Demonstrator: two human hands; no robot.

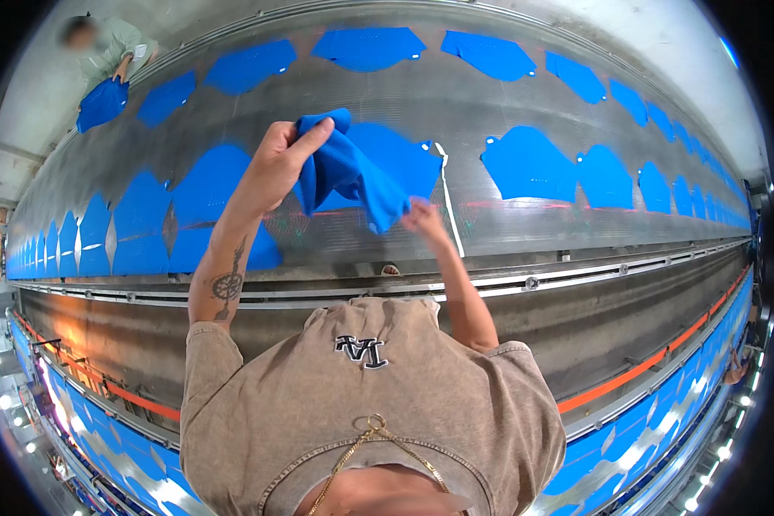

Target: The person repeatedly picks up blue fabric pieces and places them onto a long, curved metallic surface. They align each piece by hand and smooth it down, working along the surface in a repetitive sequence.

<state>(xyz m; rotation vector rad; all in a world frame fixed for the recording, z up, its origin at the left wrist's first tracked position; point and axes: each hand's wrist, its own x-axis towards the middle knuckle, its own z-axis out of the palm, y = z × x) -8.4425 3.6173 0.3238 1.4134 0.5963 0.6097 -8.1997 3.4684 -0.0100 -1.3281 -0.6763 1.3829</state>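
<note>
A bunched piece of blue fabric [348, 171] hangs between my two hands above a long grey table [387, 242]. My left hand [287, 151] grips its upper end, thumb on top of the folds. At its lower right corner is my right hand [424, 216], blurred, with its fingers pinched on the cloth. Beneath the held cloth lies a flat blue fabric panel [393, 155] with a small white tag at its right corner. A white strip [450, 200] lies on the table just right of that panel.
Rows of flat blue fabric panels [532, 164] cover both long sides of the table. At the far left edge a co-worker [113, 51] holds a blue panel [103, 103]. A metal rail [532, 282] runs along the near edge. Behind me are an orange rail [638, 375] and another table with blue panels.
</note>
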